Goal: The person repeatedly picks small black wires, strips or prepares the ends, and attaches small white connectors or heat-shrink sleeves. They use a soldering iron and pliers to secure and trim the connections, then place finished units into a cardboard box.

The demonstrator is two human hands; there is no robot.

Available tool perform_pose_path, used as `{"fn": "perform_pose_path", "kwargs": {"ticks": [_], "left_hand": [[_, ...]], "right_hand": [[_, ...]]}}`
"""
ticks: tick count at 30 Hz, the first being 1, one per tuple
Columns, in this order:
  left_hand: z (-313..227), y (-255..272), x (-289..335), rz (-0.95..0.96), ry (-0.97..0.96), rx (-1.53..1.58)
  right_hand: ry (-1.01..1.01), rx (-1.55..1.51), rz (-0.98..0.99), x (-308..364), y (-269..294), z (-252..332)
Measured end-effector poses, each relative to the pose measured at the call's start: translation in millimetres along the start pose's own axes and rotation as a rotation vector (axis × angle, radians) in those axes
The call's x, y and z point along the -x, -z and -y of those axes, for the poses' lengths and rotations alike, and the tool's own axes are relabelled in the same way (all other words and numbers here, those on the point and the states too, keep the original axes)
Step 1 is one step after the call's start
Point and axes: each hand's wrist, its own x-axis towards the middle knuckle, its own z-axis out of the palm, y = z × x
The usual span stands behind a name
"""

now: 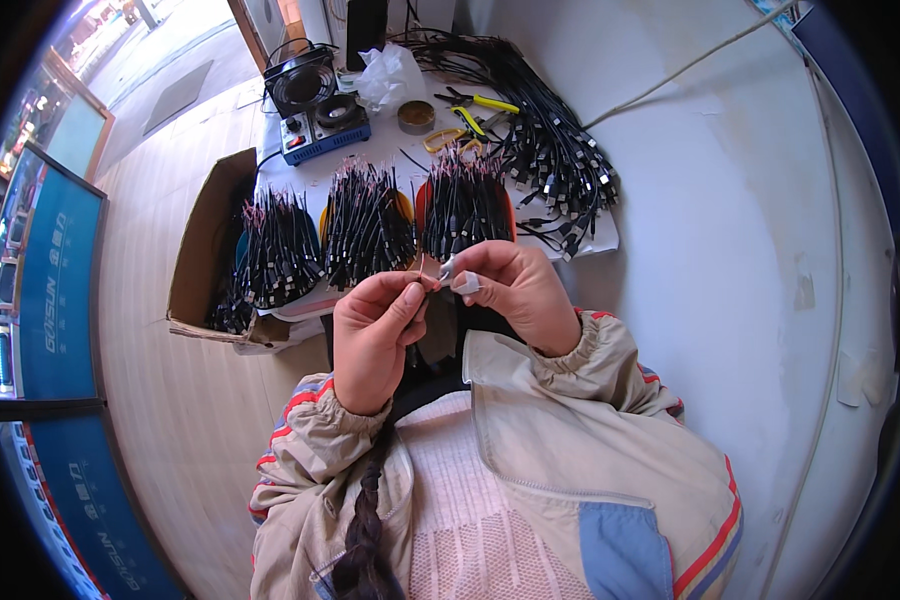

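Observation:
My left hand [378, 325] is closed in a pinch, thumb against forefinger, on a thin cable [422, 262] whose fine end sticks up past the fingertips. Close against it, my right hand [518, 290] is also pinched shut. A small silvery piece [447, 268] shows at its fingertips, too small to name, and a white wrap [466, 284] is around the thumb. Just beyond both hands stand bundles of black cables with bare reddish wire ends: a right bundle [462, 205] in a red holder, a middle bundle [362, 225] in a yellow one, and a left bundle [278, 245].
On the white table are a blue-based soldering device [325, 135], a round tin [416, 117], yellow-handled pliers [495, 103], yellow-handled scissors [445, 139] and a crumpled plastic bag [388, 78]. Many USB cables [570, 165] spread at the right. A cardboard box [205, 250] stands left; a white wall [730, 250] rises right.

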Motion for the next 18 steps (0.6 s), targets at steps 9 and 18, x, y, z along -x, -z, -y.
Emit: {"fn": "perform_pose_path", "kwargs": {"ticks": [9, 18], "left_hand": [[1, -3, 2, 0.046, -0.019, -0.046], [7, -4, 1, 0.046, -0.009, 0.089]], "right_hand": [[0.278, 0.363, -0.005, -3, -9, 3], [-0.168, -0.635, 0.146, -9, -5, -18]]}}
